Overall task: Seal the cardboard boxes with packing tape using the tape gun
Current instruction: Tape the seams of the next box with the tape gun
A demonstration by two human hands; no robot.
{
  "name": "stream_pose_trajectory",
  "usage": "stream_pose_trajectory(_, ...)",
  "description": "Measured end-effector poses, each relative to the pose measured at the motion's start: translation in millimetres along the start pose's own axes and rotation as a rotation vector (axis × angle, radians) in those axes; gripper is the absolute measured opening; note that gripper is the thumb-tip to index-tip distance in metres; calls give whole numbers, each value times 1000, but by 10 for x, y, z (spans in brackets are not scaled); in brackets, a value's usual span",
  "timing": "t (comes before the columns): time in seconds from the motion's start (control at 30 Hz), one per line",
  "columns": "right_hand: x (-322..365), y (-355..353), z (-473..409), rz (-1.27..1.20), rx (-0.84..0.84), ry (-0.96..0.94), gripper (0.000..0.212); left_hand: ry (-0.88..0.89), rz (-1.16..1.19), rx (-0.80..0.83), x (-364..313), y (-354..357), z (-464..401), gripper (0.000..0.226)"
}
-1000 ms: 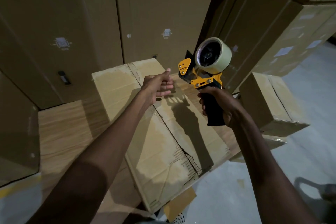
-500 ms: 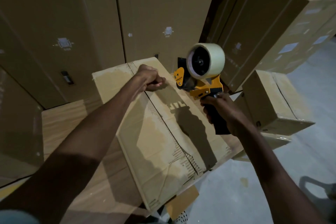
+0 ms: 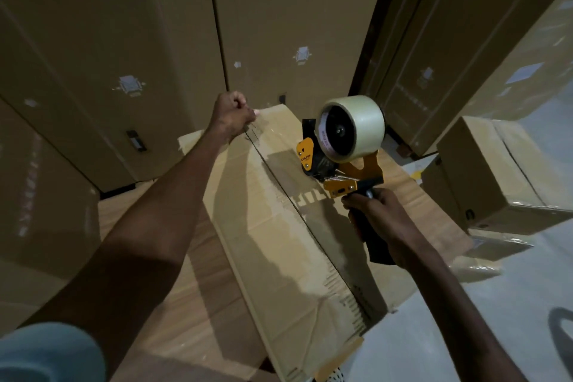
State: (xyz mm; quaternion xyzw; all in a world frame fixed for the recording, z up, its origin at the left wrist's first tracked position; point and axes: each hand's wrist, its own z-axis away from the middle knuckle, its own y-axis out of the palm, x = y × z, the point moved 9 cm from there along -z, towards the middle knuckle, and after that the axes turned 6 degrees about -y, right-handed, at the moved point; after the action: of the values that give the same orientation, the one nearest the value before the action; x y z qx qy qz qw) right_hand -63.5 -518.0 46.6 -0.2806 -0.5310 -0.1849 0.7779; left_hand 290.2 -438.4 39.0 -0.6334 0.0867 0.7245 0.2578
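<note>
My right hand [image 3: 383, 220] is wrapped tight round the black handle of the tape gun [image 3: 342, 161], fingers curled fully about the grip. The gun stands upright, yellow frame below, clear tape roll [image 3: 353, 129] on top, its nose down near the centre seam of the cardboard box [image 3: 279, 242] in front of me. I cannot tell whether the nose actually touches the flap.

My left hand [image 3: 232, 115] is balled up at the far end of that seam, thumb and fingers pinching the free end of the tape strip [image 3: 273, 141]. The strip runs clear and glossy from that pinch back toward the gun, lying over the seam (hard to trace in this dim light; I see mostly its sheen).

The box lies flat, long side running away from me, both top flaps folded shut and meeting along the seam. It rests on a wooden pallet [image 3: 173, 304].

A smaller box [image 3: 496, 177] sits to the right, well apart from the gun. Tall stacked cartons [image 3: 130, 40] wall off the far side. Grey floor [image 3: 465, 335] lower right. A light blue sleeve [image 3: 46, 353] shows at the bottom left corner.
</note>
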Motion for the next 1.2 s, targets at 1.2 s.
stream_pose_trajectory(1.2,-25,887,-745,58,12,40,17,23,-545,-311,355,-510,-674,20)
